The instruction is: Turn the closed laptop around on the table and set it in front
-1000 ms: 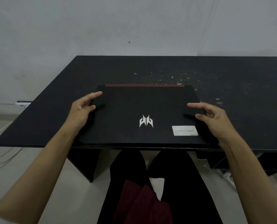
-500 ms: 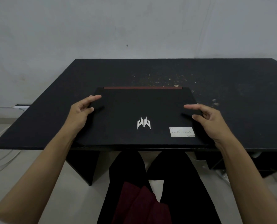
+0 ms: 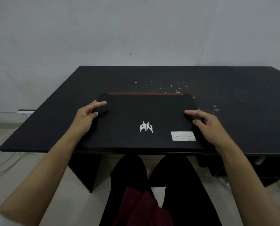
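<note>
Laptop (image 3: pixel 145 118) on table (image 3: pixel 233 95) near front edge; hands at its sides.

The closed laptop (image 3: pixel 145 121) lies flat at the counter's (image 3: pixel 54 128) near edge, left hand (image 3: pixel 85 119) and right hand (image 3: pixel 208 126) at its sides, fingers (image 3: pixel 101 103) seemingly resting on the lid.

Black laptop (image 3: pixel 145 115), red strip (image 3: pixel 145 94), silver logo (image 3: pixel 146 127), white sticker (image 3: pixel 183 136).

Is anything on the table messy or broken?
Yes, a bit. Pale flecks are scattered over the black table behind and right of the closed laptop; whether crumbs or chipped surface, I cannot tell. The laptop lies square and looks undamaged.
</note>
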